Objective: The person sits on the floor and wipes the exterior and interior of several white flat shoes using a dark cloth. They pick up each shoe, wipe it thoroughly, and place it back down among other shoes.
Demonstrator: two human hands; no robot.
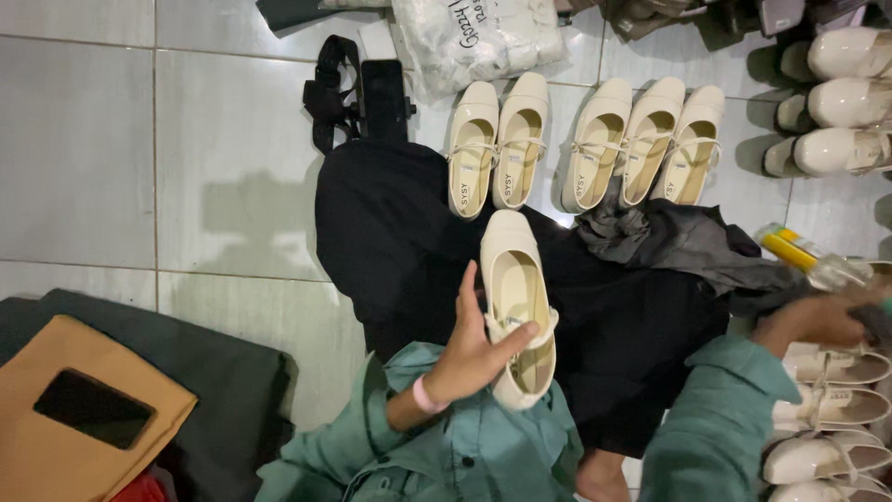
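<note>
The head view looks down on a person seated on a pale tiled floor (93,139), black-trousered legs stretched ahead. The left hand (474,349) is closed around a cream flat shoe (516,297), fingers wrapped over its side near the strap, with the heel toward the body and the toe pointing away, above the lap. The right hand (818,321) reaches out to the right, toward a clear bottle with a yellow cap (804,258) that lies just beside it; motion blur hides the fingers, so whether that hand is closed on anything cannot be told.

Judging by how things lie, part of the work looks done: five matching cream shoes (581,149) stand in a neat row on the floor beyond the knees, toes away. A crumpled grey cloth (683,244) rests on the right leg, between the row and the bottle. More cream shoes (827,409) are stacked at the right edge near the right elbow, and heeled ones (841,102) sit at the upper right; these seem still to be handled, as does the shoe in hand.

Off to the left lie a tan folder (74,418) on dark fabric, and a black phone (384,98) with a strap near a white plastic bag (483,37).
</note>
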